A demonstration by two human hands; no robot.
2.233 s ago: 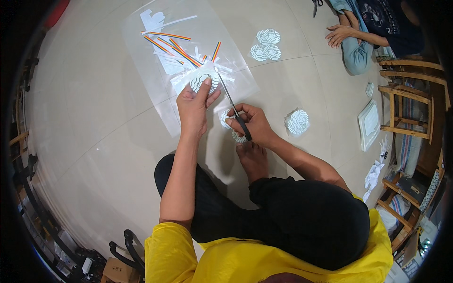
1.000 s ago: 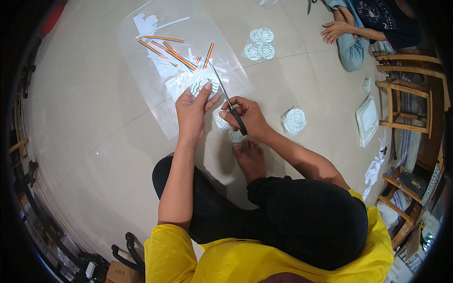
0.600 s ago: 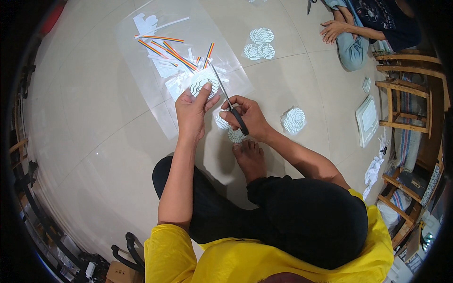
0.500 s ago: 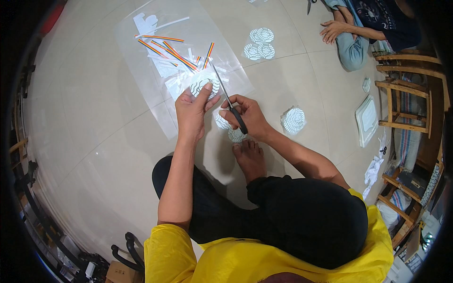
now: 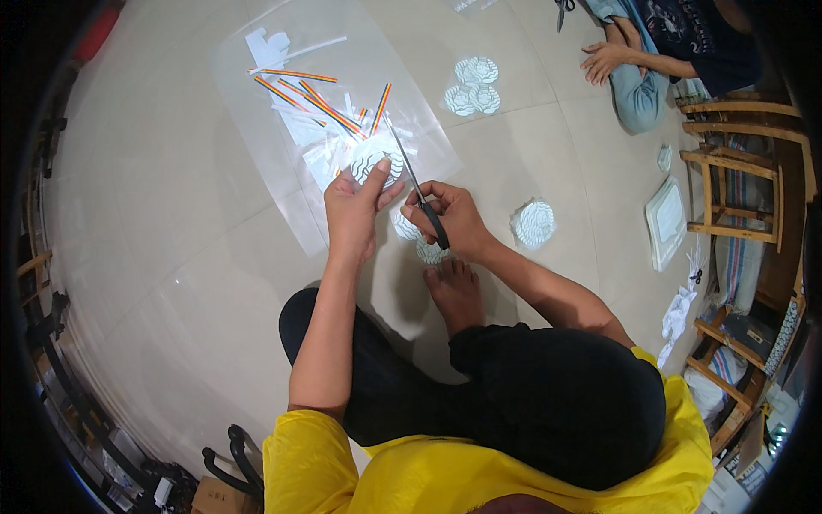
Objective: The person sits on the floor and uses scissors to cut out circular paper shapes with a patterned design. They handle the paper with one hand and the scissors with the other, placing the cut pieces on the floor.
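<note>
Pinched between the thumb and fingers of my left hand (image 5: 358,204) is a round white sticker sheet (image 5: 366,164) with wavy dark lines. My right hand (image 5: 449,218) grips a pair of scissors (image 5: 408,163) by its black handles. The long blades point up and away, just right of the sheet's edge; whether they touch it I cannot tell. Beneath my hands, near my bare foot (image 5: 456,295), lie more round patterned pieces (image 5: 431,252), partly covered by my right hand.
A clear plastic sheet (image 5: 257,154) holds rainbow-striped strips (image 5: 295,75) and white paper scraps (image 5: 265,47). Patterned round pieces (image 5: 473,86) and a patterned stack (image 5: 533,224) lie to the right. Another person (image 5: 634,64) sits at the far right, by wooden chairs (image 5: 736,184).
The view has shifted slightly, so most things sit a little lower and further right. Both hands keep their hold on the sticker sheet and scissors.
</note>
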